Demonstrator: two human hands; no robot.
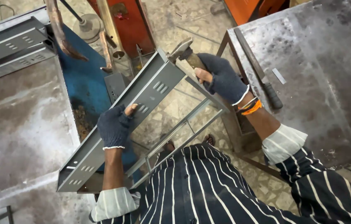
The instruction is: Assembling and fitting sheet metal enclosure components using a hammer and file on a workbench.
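The left hand (114, 126), in a dark fingerless glove, grips the grey slotted channel (121, 120) at mid-length, thumb on its inner face. The channel runs slantwise from the lower left up toward the centre, held in the air between two steel tables. The right hand (221, 76), gloved alike, is clenched round the wooden handle of a hammer (185, 52), whose head sits at the channel's upper end.

To do this well, the left hand should likely hold the channel rigid so that it does not twist, with its fingers kept well away from the struck end. Short, square blows with the hammer face flat would probably avoid denting the thin wall.

The table (324, 62) on the right is scorched, stained steel and bears a black-handled file (258, 68). The left table (18, 116) is worn and carries more channels (11, 47). The floor (175, 108) is patchy stone, with orange machine parts (129, 23) beyond.
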